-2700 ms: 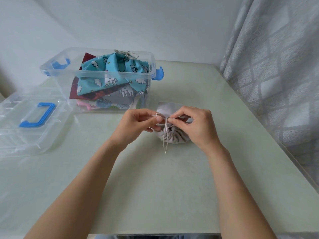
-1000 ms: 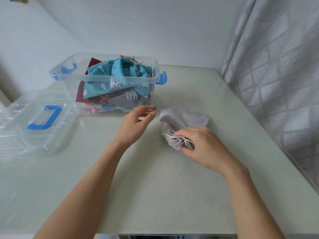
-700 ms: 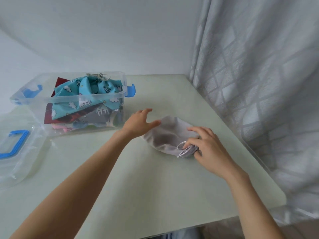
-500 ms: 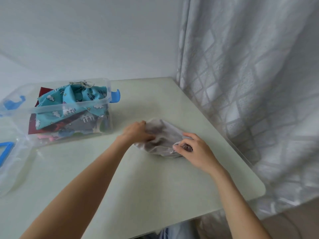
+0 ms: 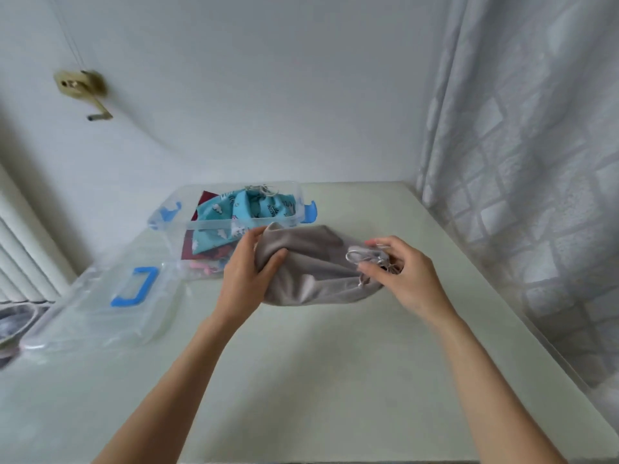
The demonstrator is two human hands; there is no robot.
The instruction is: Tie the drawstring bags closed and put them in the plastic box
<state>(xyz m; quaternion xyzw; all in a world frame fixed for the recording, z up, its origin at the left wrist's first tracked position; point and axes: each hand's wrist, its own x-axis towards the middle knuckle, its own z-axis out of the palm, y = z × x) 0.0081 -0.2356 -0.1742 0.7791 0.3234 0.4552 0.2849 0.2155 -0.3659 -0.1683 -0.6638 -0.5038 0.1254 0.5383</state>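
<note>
Grey drawstring bag (image 5: 311, 269): held between both hands just in front of the plastic box, its underside at or just above the table; contact cannot be told.
Left hand (image 5: 246, 272): bottom end of the bag is gripped, thumb on top, fingers behind the cloth.
Right hand (image 5: 398, 272): gathered neck and white drawstring (image 5: 363, 257) are pinched by curled fingers.
Plastic box (image 5: 231, 226): clear, blue latches, open; blue cloud-print bag (image 5: 248, 209) is seen on top of other cloth.
Lid (image 5: 100, 306): clear, blue handle, laid flat left of the box.
Table (image 5: 301, 380): pale green surface.
Curtain (image 5: 529, 162): hung along the right edge.
</note>
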